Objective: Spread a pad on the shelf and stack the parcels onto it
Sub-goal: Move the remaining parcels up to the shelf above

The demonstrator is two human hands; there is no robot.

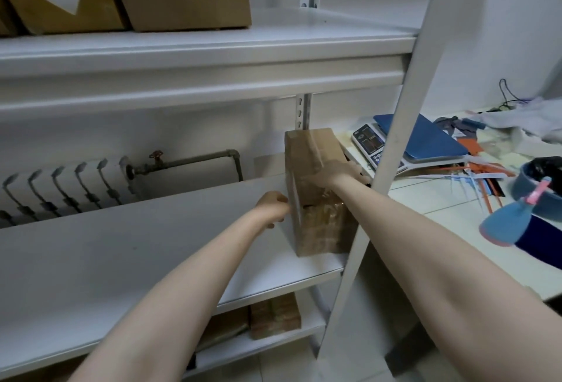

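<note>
Your right hand point(336, 172) lies flat on the upper parcel point(307, 150), fingers stretched out toward its far edge, pressing down rather than gripping. That looks meant to keep the stack from tipping while you square it. Your left hand point(273, 206) sits against the stack's left face with the fingers curled in. I cannot tell whether they pinch an edge or only push with the knuckles.

The upper parcel rests on the lower parcel point(325, 229), which is wrapped in glossy tape. Both stand at the right end of the shelf point(273, 293), close against the upright post point(380, 184). The pale sheet under them appears to be the pad point(152, 245), lying spread along the shelf, so that step seems done.

Packing the stack into the corner leaves the long bare stretch of pad to the left for what follows. More parcels point(275, 318) wait on the shelf below. Beyond the post, a scale point(369, 141) sits on the cluttered counter point(441, 199), so watch that nothing slides off that side.
</note>
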